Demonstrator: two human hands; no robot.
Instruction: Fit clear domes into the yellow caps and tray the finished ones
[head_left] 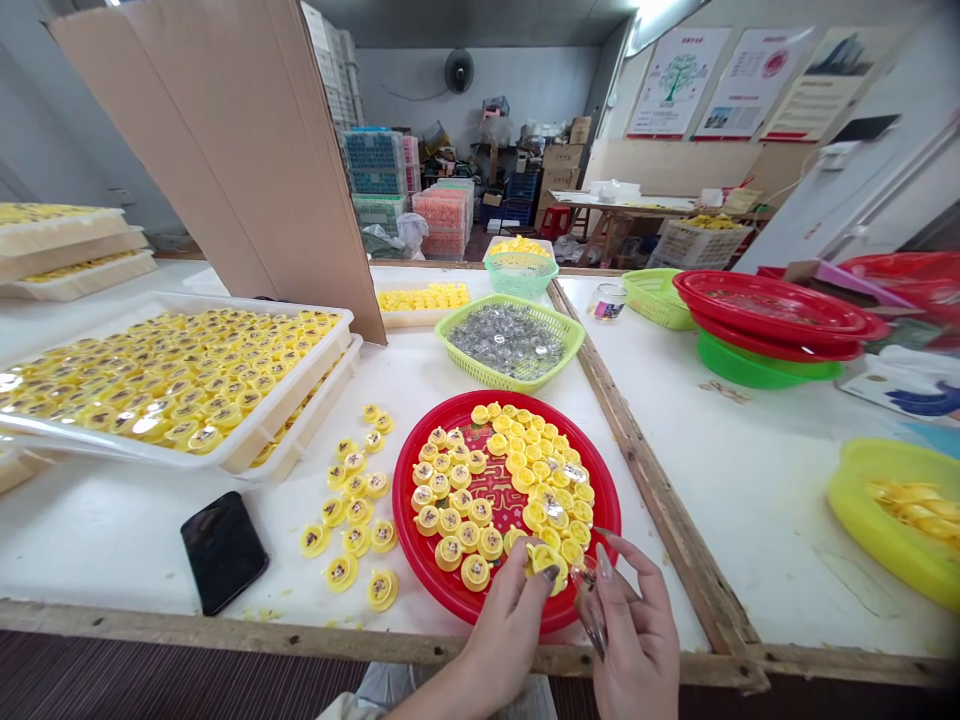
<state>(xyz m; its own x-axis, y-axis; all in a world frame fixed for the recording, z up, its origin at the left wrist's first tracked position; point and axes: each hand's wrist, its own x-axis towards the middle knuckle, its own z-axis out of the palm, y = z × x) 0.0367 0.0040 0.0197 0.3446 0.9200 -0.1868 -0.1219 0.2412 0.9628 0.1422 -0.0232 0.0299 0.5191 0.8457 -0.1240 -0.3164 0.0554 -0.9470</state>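
Over the near right edge of a red round tray point(409, 560), my left hand point(510, 615) pinches a small yellow plastic piece point(550, 562) between thumb and finger. Close beside it, my right hand point(637, 620) is closed on a clear plastic part point(589, 605), partly hidden by its fingers. Round yellow pieces with printed pictures point(450, 520) stand on the tray's left side. More yellow pieces point(529, 440) line its right side, some with clear plastic on top. Several printed yellow pieces point(356, 540) lie loose on the white table to the left.
A green basket of clear plastic parts point(510, 345) stands behind the tray. White trays of yellow pieces point(172, 380) and a black phone point(223, 552) are at left. A wooden strip point(645, 470) runs along the table; stacked red trays point(780, 310) and a yellow bowl point(862, 520) are right.
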